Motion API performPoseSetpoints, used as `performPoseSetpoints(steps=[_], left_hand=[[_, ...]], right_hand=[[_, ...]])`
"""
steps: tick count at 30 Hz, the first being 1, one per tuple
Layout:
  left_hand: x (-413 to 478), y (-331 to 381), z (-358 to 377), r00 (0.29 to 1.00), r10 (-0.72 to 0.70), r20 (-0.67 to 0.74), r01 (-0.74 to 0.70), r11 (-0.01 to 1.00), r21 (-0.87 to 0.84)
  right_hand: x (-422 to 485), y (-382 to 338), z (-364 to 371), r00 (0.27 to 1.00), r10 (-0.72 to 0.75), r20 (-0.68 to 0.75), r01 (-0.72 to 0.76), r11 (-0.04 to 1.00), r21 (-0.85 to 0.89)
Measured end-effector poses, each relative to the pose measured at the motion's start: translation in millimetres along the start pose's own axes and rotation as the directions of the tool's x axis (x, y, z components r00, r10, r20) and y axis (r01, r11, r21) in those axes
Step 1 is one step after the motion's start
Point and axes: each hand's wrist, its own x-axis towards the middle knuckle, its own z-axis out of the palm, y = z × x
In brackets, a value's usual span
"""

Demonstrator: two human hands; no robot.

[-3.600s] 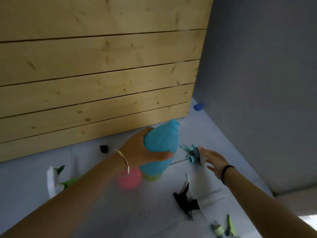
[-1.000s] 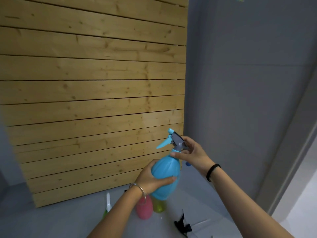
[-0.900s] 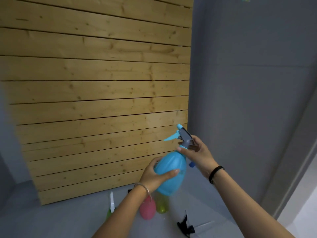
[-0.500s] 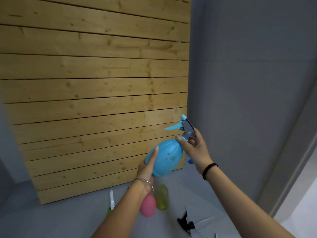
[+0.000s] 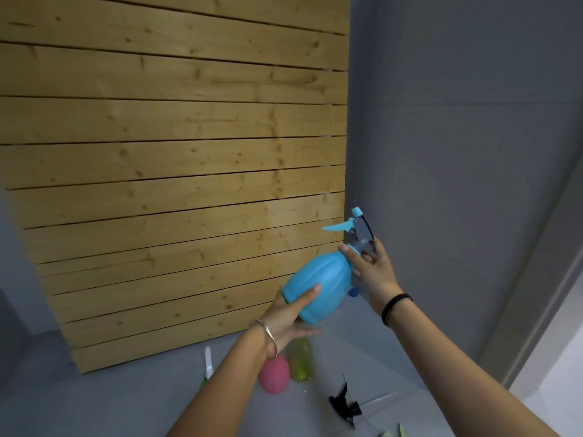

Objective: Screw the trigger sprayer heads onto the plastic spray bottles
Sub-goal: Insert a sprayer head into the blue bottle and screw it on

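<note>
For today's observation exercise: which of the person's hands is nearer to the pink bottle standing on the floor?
Left. The left hand grips the blue bottle's base just above the pink bottle. The right hand is higher, at the sprayer head.

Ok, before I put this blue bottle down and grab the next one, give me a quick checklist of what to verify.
1. Sprayer head sits on the blue bottle neck: ok.
2. Collar fully tight: cannot tell, the right hand covers it.
3. Left hand supports the bottle's base: ok.
4. Next bottles within reach: ok, pink bottle and yellow-green bottle stand below.
5. Spare head available: ok, black sprayer head lies on the floor.
</note>
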Motion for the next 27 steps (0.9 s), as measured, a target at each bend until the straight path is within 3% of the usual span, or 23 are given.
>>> performPoseSetpoints(steps=[5, 8, 11, 13, 15, 18, 21, 24, 27], left_hand=[[5.2, 0.9, 0.3, 0.992, 0.056, -0.114, -0.063, 0.996, -0.058], [4.1, -1.8, -1.7, 0.994, 0.106, -0.038, -0.108, 0.993, -0.052], [-0.7, -2.7, -4.6, 0.998, -0.042, 0.055, 0.038, 0.997, 0.07], [-2.3, -2.0, -6.4, 0.988, -0.15, 0.044, 0.146, 0.986, 0.076], [-0.9, -1.6, -6.8, 0.987, -0.156, 0.023, 0.154, 0.985, 0.074], [0.0, -3.2, -1.9, 1.0, 0.028, 0.011, -0.029, 0.996, 0.087], [3.9, -5.4, -1.5, 0.978, 0.19, -0.085, -0.169, 0.962, 0.215], [3.1, -2.3, 0.9, 0.99, 0.137, -0.033, -0.135, 0.989, 0.066], [2.2, 0.8, -3.6, 0.997, -0.068, 0.048, 0.075, 0.979, -0.187]], right_hand=[[-0.9, -2.2, 1.8, 1.0, 0.011, 0.029, -0.011, 1.0, 0.001], [-2.4, -0.7, 0.4, 1.0, -0.002, 0.013, 0.002, 1.0, -0.027], [-1.6, -6.5, -5.7, 0.995, -0.02, 0.094, 0.027, 0.997, -0.079], [-1.9, -12.7, -7.6, 0.981, -0.001, 0.194, 0.021, 0.995, -0.099], [-1.8, -15.1, -7.5, 0.973, 0.007, 0.231, 0.017, 0.995, -0.103], [-1.3, -12.8, -6.1, 0.989, -0.02, 0.148, 0.031, 0.997, -0.075], [-1.1, -9.7, -5.2, 0.996, -0.015, 0.083, 0.02, 0.998, -0.059], [-0.3, -11.1, -5.8, 0.991, -0.007, 0.133, 0.018, 0.996, -0.085], [1.6, -16.6, -12.2, 0.968, 0.041, 0.246, -0.015, 0.994, -0.106]])
